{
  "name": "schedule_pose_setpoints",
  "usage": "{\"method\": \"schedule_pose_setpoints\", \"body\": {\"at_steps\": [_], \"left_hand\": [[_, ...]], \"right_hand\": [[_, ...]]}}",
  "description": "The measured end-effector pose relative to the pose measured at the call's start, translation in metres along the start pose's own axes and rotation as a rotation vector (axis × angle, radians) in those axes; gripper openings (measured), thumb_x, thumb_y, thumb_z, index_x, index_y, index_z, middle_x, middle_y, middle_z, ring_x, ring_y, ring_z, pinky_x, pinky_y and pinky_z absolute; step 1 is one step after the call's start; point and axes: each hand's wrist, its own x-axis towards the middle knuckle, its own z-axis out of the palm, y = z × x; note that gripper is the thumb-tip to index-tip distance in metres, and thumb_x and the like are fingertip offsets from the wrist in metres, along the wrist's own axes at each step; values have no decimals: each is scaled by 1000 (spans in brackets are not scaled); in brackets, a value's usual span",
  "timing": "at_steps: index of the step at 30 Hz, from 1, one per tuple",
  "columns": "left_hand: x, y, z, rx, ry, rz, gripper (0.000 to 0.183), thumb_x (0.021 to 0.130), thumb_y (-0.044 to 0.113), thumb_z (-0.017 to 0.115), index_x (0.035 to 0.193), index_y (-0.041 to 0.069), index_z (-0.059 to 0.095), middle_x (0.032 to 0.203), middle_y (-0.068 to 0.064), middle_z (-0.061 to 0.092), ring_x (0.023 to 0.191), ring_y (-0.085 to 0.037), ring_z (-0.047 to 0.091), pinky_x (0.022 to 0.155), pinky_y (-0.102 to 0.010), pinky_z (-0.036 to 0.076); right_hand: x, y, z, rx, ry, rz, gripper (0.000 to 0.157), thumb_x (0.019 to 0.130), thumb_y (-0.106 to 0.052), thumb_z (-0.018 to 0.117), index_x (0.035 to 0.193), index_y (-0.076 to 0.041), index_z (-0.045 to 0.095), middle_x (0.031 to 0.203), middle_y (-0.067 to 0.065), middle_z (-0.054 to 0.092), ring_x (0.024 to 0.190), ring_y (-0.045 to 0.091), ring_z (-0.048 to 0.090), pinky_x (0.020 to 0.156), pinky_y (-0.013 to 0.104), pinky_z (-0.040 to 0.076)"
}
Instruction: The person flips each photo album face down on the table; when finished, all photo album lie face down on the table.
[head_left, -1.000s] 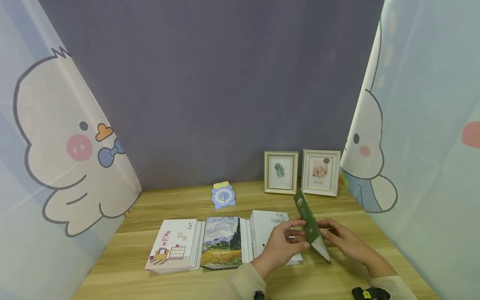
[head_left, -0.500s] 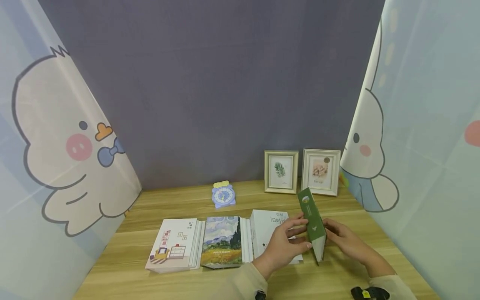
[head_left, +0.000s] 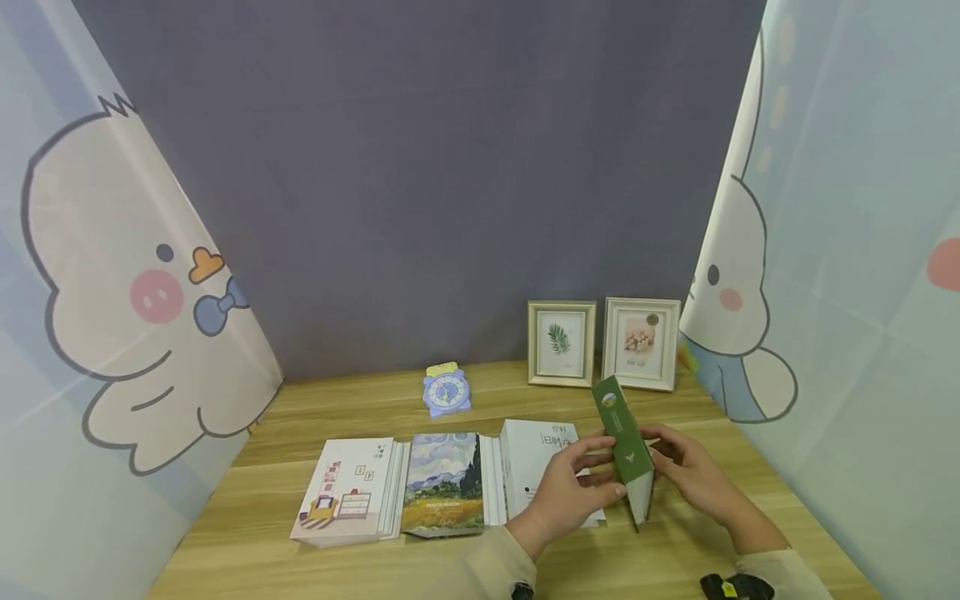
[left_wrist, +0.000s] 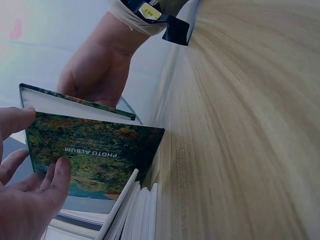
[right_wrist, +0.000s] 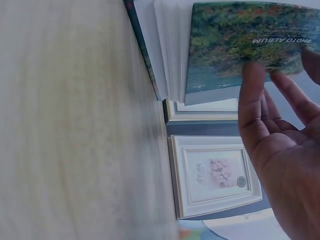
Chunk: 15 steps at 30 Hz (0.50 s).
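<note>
A green photo album (head_left: 624,433) stands on edge between both hands, its spine toward the head camera and leaning slightly left. In the left wrist view its painted cover (left_wrist: 95,145) shows, and its covers are spread a little. My left hand (head_left: 566,493) holds it from the left, with thumb and fingertips on spine and cover. From the other side my right hand (head_left: 701,475) holds it; in the right wrist view the thumb and fingertips of this hand (right_wrist: 285,135) touch the painted cover. Beside the left hand is a white album (head_left: 538,454), partly hidden by it.
A landscape-covered photo album (head_left: 444,479) and a white album with a furniture drawing (head_left: 348,492) continue the row leftward. Behind stand a purple toy clock (head_left: 447,393), a leaf-print picture frame (head_left: 533,346) and a white picture frame (head_left: 612,346). Curtains enclose the wooden table (head_left: 360,412).
Over the past second, the green album has turned so its spine faces the head camera more. Since half a second ago it has tipped slightly left, and the right hand's fingers have shifted up.
</note>
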Motion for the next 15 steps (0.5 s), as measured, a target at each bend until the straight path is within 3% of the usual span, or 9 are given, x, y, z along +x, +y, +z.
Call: {"method": "schedule_pose_setpoints", "body": {"at_steps": [7, 15], "left_hand": [[-1, -1, 1, 70, -5, 20, 62, 92, 8, 78, 149, 15, 56, 156, 4, 48, 129, -21, 59, 105, -39, 54], [-2, 1, -1, 94, -58, -34, 64, 96, 10, 77, 154, 18, 51, 158, 5, 45, 137, -25, 54, 106, -36, 52]], "right_hand": [[0, 0, 0, 76, 22, -59, 36, 111, -1, 45, 144, 13, 46, 127, -12, 63, 105, 9, 68, 78, 32, 62], [-4, -3, -6, 131, 23, 36, 43, 115, -13, 37, 147, 15, 42, 132, -17, 61, 113, 7, 66, 86, 29, 59]]}}
